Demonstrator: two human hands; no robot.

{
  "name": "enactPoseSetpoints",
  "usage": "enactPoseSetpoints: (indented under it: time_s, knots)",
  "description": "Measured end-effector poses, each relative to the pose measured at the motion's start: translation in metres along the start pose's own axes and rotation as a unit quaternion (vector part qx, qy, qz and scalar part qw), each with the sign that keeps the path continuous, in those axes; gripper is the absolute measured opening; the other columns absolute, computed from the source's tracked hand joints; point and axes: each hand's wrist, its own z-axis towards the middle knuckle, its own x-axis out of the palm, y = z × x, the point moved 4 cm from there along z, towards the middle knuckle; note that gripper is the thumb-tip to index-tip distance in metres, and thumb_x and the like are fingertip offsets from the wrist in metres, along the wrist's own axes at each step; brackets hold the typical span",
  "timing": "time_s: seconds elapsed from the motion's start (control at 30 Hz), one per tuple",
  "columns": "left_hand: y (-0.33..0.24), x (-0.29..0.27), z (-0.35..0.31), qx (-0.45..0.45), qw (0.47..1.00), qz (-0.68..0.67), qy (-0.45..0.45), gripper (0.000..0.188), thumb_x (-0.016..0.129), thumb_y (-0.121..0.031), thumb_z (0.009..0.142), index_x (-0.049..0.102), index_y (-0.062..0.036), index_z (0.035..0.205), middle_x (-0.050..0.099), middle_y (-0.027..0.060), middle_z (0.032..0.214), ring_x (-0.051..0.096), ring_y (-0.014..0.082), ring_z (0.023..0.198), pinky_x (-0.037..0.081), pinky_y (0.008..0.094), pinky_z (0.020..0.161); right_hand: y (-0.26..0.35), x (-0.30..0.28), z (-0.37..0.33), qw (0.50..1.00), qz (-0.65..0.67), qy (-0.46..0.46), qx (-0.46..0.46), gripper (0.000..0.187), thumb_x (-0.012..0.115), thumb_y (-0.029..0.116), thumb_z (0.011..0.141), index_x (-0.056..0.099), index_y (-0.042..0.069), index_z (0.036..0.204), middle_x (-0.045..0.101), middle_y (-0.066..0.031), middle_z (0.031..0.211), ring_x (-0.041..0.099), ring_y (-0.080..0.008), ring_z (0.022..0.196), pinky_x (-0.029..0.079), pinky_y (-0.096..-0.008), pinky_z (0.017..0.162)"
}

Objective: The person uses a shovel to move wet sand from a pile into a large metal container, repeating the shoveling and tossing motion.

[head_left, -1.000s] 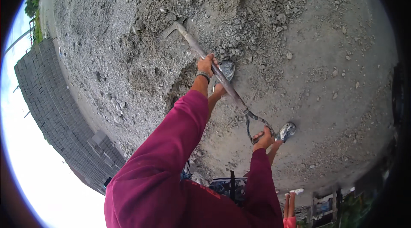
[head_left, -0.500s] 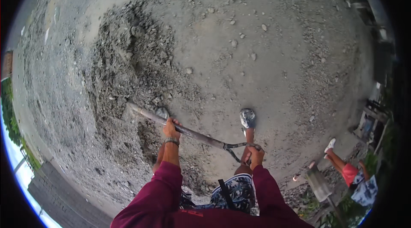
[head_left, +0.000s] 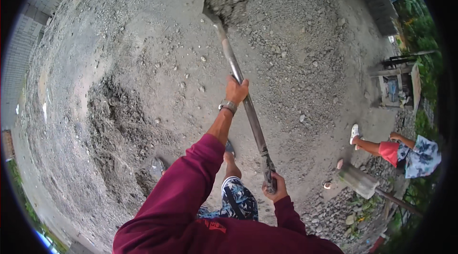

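Note:
My left hand (head_left: 237,90) is wrapped round the middle of a long shovel's shaft (head_left: 255,125). At the near end, my right hand (head_left: 275,187) grips the dark handle. The shovel reaches out ahead of me, and its blade (head_left: 206,3) looks tilted on edge. A clump of grey gravel (head_left: 231,1) is against the blade's right side; I cannot tell whether it rests on the blade or is coming off it. Left of my feet is a dug heap of darker gravel (head_left: 117,122).
Loose stones cover the ground, with a low gravel spread (head_left: 305,48) to the right. A person in a red garment (head_left: 389,153) stands at the right, near another shovel-like tool (head_left: 360,182). Beyond are a wooden stand (head_left: 393,84) and a block wall (head_left: 21,48) at far left.
The shovel has swung from the dark heap at left to far ahead, its blade now in view with gravel. Both hands kept hold; my left arm stretched forward, and my view turned right.

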Motion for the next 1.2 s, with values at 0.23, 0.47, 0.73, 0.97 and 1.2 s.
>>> enactPoseSetpoints:
  time_s: [0.23,0.47,0.73,0.97,1.2]
  knots:
    - [0.024,0.035,-0.143,-0.163,0.983,-0.068,0.052,0.054,0.064,-0.028,0.080,0.043,0.0115,0.111,0.063,0.0318,0.088,0.066,0.0444,0.083,0.052,0.0475,0.072,-0.009,-0.106,-0.131,0.915,-0.160,-0.316,-0.194,0.022,0.061,0.032,0.087,0.052,0.015,0.076,0.047,0.0005,0.059,0.045,-0.0157,0.048,0.042,-0.0356,0.046]
    - [0.150,-0.069,-0.274,-0.466,0.801,-0.353,-0.131,0.032,0.060,-0.024,0.080,0.059,0.0069,0.087,0.064,0.0129,0.073,0.060,0.0223,0.058,0.050,0.0347,0.056,0.077,-0.014,-0.195,0.914,-0.302,-0.130,-0.239,0.020,0.062,0.027,0.089,0.052,0.015,0.077,0.047,0.0012,0.060,0.046,-0.0138,0.049,0.043,-0.0355,0.049]
    - [0.271,-0.211,-0.327,-0.353,0.578,-0.617,-0.400,0.027,0.063,-0.014,0.081,0.051,-0.0022,0.103,0.058,0.0123,0.082,0.062,0.0254,0.074,0.056,0.0463,0.061,-0.057,0.172,-0.071,0.927,-0.338,0.159,0.020,0.024,0.059,0.025,0.095,0.055,0.014,0.074,0.054,0.0006,0.060,0.052,-0.0161,0.049,0.044,-0.0363,0.048]
    - [0.272,-0.312,-0.304,-0.196,0.515,-0.686,-0.476,0.020,0.067,-0.014,0.082,0.050,-0.0081,0.091,0.057,0.0084,0.076,0.059,0.0206,0.061,0.054,0.0381,0.052,-0.249,0.262,-0.023,0.926,-0.319,0.184,0.082,0.025,0.064,0.023,0.089,0.051,0.013,0.071,0.050,0.0011,0.057,0.047,-0.0161,0.048,0.043,-0.0364,0.050]
    - [0.254,-0.357,-0.291,-0.245,0.415,-0.770,-0.418,0.008,0.057,-0.010,0.084,0.049,-0.0087,0.085,0.054,0.0041,0.063,0.053,0.0166,0.049,0.051,0.0325,0.046,-0.319,0.329,-0.078,0.890,-0.410,0.198,0.019,0.027,0.064,0.021,0.088,0.049,0.014,0.067,0.046,0.0019,0.054,0.047,-0.0155,0.050,0.041,-0.0350,0.051]
